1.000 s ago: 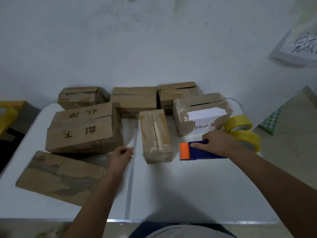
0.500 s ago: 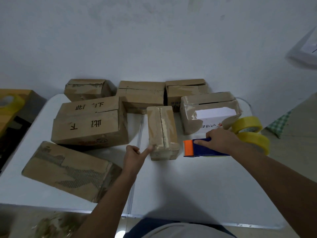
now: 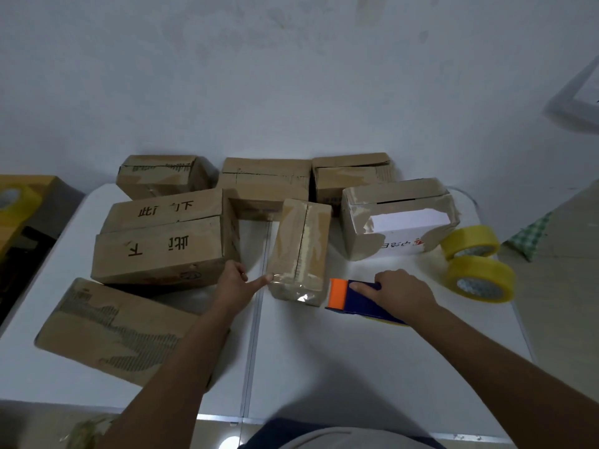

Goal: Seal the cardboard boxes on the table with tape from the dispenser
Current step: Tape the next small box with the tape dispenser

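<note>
We're bracing the narrow upright box (image 3: 299, 251) with our left hand (image 3: 234, 283): thumb is pressing its near left corner, the other fingers are loosely curled and holding nothing, likely so the box isn't sliding when tape gets pulled across. Our right hand (image 3: 400, 291) is gripping the blue tape dispenser (image 3: 359, 298), index finger lying along its top, orange blade end just beside the box's near right corner, so we're probably lining up to start a strip at the near end and run it along the centre seam. The box is sitting mid-table (image 3: 340, 358), seam pointing away from us, old tape already glinting on its near face. Room: open white surface on our side for pulling back; the far end is running close to the back row of boxes (image 3: 264, 183), the large printed box (image 3: 162, 251) is near on the left, the white-labelled box (image 3: 398, 218) and two yellow tape rolls (image 3: 476, 264) on the right.
</note>
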Motion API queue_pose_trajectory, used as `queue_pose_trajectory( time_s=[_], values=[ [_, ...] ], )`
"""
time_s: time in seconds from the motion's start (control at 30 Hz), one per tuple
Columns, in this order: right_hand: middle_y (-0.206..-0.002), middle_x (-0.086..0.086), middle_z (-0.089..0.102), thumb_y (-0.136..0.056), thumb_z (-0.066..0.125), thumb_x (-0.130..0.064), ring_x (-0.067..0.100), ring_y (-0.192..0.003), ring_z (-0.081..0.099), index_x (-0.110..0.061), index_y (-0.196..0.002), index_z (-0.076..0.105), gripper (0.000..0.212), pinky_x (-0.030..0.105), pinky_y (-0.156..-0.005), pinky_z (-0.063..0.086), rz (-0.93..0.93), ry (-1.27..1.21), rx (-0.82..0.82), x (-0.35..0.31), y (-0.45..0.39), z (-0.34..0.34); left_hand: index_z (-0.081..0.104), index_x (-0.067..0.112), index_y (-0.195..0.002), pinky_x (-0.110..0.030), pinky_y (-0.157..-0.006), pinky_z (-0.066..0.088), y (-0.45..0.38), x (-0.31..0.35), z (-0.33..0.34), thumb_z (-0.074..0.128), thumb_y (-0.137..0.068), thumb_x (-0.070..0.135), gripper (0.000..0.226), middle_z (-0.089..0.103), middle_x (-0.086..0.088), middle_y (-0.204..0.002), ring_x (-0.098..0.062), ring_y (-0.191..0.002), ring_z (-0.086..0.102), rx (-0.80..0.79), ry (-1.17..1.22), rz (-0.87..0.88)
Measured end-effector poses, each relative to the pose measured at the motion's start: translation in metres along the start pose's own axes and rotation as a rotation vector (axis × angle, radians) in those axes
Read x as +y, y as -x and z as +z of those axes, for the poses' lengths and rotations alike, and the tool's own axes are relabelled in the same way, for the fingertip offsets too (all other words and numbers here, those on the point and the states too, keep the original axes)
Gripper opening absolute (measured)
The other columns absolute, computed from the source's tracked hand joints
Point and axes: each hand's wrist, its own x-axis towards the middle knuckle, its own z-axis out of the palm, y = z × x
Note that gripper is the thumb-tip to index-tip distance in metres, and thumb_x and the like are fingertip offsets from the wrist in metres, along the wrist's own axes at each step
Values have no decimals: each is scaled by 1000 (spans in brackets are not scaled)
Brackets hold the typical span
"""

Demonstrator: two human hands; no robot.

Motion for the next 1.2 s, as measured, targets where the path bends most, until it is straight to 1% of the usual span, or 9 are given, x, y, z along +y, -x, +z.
queue_pose_trajectory(
  time_s=[0.2,0.43,0.6,0.77,0.83,0.9,1.0,1.07,1.2],
  values=[
    [-67,-1,52,-86,33,-77,13,-60,51,-18,-74,55,64,27,-61,39,31,-3,-25,-4,-2,5,47,13,-113,-26,-65,40,2,0,-2,78,-79,45,56,54,0,-97,-14,-88,53,-67,18,-23],
    [-67,-2,49,-88,33,-75,13,-61,50,-17,-79,56,63,27,-63,38,40,0,-46,-8,-2,7,57,11,-105,-32,-75,41,-4,-9,-8,42,-105,20,17,65,-10,-106,-25,-98,59,14,-7,-24],
    [-71,-2,51,-88,34,-74,15,-68,54,-17,-82,56,61,27,-65,40,34,9,-51,-12,-4,6,60,11,-116,-31,-76,43,-9,-13,-9,37,-103,6,27,65,-7,-112,-27,-107,61,-36,-55,-24],
    [-70,-2,53,-87,32,-76,13,-66,55,-17,-82,59,65,26,-63,40,25,32,-34,-11,-6,7,28,10,-154,-37,-110,36,4,-9,-16,36,-101,-2,55,38,-15,-154,-30,-135,45,-59,-225,52],
    [-69,-3,52,-87,32,-76,12,-64,53,-18,-82,58,63,25,-64,40,25,36,-31,-12,-6,8,32,12,-153,-36,-111,35,17,-6,-21,37,-100,-3,56,42,-14,-152,-29,-136,44,39,-260,204],
    [-67,-5,50,-89,32,-75,11,-63,52,-19,-80,55,61,25,-64,40,30,28,-36,-13,-5,8,47,12,-145,-37,-110,40,26,-2,-21,42,-89,-15,62,53,-14,-143,-30,-131,52,122,-293,525],
    [-70,-4,51,-90,33,-73,13,-66,54,-19,-80,54,59,25,-65,40,27,8,-34,-14,-3,8,60,10,-134,-41,-111,41,23,-12,-4,48,-66,-28,79,58,-9,-139,-25,-131,53,-72,-465,906],
    [-70,-4,52,-90,33,-72,13,-65,53,-19,-81,55,59,24,-65,39,23,2,-27,-15,-2,8,64,8,-130,-45,-110,39,20,-19,3,58,-60,-28,79,60,-7,-137,-24,-131,53,-147,-565,963],
    [-64,-5,49,-89,33,-73,9,-59,49,-19,-75,52,59,24,-62,39,20,-3,-41,-23,2,13,76,10,-107,-40,-101,49,9,-10,-4,63,-56,-21,60,72,-6,-118,-25,-115,65,-67,-623,1075]
  ],
)
